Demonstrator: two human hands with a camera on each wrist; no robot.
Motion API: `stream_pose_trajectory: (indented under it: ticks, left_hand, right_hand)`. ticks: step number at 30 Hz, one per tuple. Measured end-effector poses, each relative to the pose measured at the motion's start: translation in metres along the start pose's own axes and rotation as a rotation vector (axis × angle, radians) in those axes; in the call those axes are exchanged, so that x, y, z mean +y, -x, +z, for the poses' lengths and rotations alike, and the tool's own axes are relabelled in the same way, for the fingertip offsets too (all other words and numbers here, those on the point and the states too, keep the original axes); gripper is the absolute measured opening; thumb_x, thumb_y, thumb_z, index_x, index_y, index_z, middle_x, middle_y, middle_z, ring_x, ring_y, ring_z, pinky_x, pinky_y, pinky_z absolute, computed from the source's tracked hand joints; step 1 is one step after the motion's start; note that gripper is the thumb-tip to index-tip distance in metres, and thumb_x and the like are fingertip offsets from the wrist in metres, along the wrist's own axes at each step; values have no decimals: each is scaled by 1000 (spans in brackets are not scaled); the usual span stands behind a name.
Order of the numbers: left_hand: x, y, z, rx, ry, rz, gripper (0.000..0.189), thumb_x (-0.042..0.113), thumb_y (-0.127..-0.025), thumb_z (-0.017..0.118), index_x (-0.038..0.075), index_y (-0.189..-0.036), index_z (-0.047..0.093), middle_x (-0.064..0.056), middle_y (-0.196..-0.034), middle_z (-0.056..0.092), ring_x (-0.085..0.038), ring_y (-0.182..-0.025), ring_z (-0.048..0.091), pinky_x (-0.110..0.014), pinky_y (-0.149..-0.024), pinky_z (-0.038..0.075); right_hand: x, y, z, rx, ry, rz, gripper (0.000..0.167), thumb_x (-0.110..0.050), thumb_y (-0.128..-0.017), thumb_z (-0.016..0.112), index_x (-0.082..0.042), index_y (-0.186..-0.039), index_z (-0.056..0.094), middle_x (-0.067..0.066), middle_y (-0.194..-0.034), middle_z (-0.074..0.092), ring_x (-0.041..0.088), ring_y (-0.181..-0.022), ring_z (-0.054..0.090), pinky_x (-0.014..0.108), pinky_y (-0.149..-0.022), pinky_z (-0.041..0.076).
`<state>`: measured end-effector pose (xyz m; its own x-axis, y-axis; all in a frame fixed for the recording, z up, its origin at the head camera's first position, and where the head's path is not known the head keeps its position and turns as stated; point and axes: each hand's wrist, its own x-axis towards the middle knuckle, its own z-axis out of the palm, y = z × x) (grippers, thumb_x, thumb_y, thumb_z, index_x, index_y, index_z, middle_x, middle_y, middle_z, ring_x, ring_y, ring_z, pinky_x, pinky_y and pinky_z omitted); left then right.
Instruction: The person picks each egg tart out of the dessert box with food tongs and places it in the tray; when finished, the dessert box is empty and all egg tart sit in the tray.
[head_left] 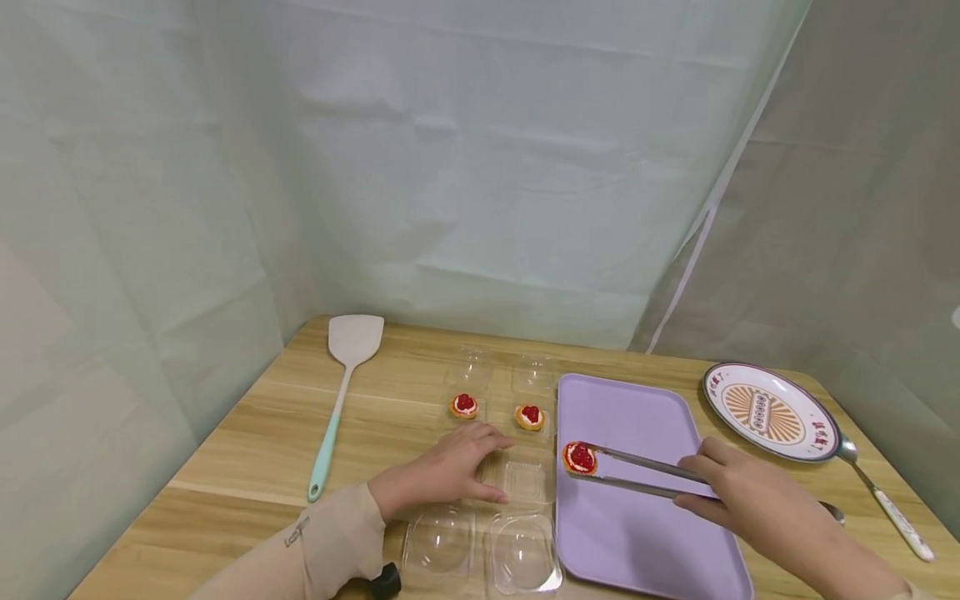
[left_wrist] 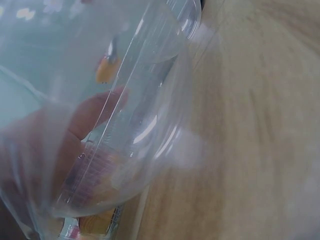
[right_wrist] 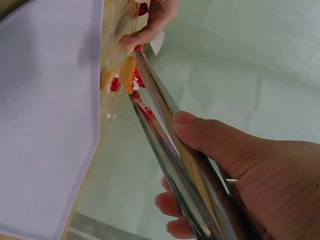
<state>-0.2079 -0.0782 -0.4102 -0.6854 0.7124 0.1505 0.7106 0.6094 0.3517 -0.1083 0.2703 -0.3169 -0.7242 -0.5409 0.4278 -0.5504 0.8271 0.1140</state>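
Observation:
My right hand (head_left: 757, 500) grips metal tongs (head_left: 645, 471), thumb on one arm and fingers around the other. Between the tong tips is a small tart (head_left: 580, 458) with red topping and white cream, held above the left edge of the lilac tray (head_left: 637, 533). My left hand (head_left: 450, 471) lies low over the clear plastic boxes, thumb and fingers spread apart beside an uncovered box base (head_left: 525, 481). In the left wrist view a clear domed lid (left_wrist: 150, 120) stands in front of its fingers. Two more tarts, a left one (head_left: 464, 406) and a right one (head_left: 529, 417), sit in the rear boxes.
Raised clear lids (head_left: 534, 375) stand behind the rear boxes, with other lids (head_left: 522, 554) at the front. A spatula (head_left: 337, 408) with a mint handle lies left. At the right are a patterned plate (head_left: 772, 412) and a spoon (head_left: 888, 500). Curtains (head_left: 480, 167) enclose the table.

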Motion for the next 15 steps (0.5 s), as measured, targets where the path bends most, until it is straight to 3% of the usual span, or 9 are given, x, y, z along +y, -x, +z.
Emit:
stream_pose_trajectory:
  ticks: [15]
  left_hand:
    - [1,0,0,-10,7,-10,72,47,-76,76,11,-135,54,-3,-129,58,-21,-123,50,-43,-108,40]
  right_hand:
    - [13,22,-1,-12,-26,36,32,-25,-58,87,-23,-84,67,-20,-77,41,-14,-61,31,10,-48,29]
